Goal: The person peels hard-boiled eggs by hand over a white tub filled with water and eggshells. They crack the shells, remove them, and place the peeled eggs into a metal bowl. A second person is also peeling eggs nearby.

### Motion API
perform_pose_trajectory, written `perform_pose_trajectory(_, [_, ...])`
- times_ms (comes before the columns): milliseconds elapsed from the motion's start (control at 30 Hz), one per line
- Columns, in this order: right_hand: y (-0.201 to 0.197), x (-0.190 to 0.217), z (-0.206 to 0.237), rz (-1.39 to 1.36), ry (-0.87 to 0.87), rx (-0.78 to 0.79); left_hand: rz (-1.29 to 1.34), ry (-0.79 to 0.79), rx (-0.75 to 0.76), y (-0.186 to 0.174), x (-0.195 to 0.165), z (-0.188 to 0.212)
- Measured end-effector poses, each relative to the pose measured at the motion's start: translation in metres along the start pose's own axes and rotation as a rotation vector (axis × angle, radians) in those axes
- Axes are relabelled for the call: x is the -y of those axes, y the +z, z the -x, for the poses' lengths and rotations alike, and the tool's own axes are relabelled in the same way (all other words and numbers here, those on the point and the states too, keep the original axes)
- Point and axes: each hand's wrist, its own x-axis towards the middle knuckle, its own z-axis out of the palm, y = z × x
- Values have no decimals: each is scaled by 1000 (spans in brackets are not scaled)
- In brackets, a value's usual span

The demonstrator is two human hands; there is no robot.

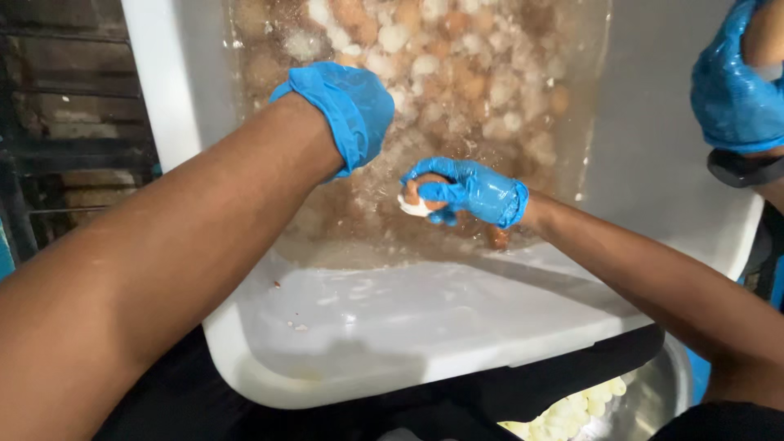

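Note:
Both my hands wear blue gloves and reach over a large white tub [392,327] of murky water with several boiled eggs and bits of shell [457,73] floating in it. My right hand [469,192] grips a partly peeled egg [415,201], brown shell above and bare white below, just above the water. My left hand [347,110] hovers a little up and left of it, seen from the back, with its fingers curled down and hidden.
Another person's blue-gloved hand [735,82] with a dark wristband is at the upper right. A metal bowl [653,400] with pale peeled eggs [572,412] sits below the tub's near rim. Dark slatted wall stands at left.

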Motion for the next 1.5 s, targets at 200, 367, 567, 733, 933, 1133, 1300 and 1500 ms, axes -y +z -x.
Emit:
perform_pose_trajectory(200, [8,37,17,-348,-284,-147,439,-44,-113,-13,5,2])
perform_pose_trajectory(367, [0,46,17,-514,-540,-109,788,236,-276,-18,-1,1])
perform_pose_trajectory(567, [-3,58,21,-429,-581,-103,832,209,-319,-31,-4,11])
perform_pose_trajectory(733, [-3,64,28,-292,-649,-164,865,210,-323,-38,-4,16])
perform_pose_trajectory(933, [-9,73,27,-268,-614,-261,598,149,-399,-35,2,13])
perform_pose_trajectory(1133, [-11,74,26,-367,-667,-269,713,234,-642,-29,7,9])
perform_pose_trajectory(1300, [-12,78,34,-429,-679,-249,995,213,-579,-26,0,4])
perform_pose_trajectory(1500, [-6,84,35,-457,-684,-298,911,190,-597,-27,-3,9])
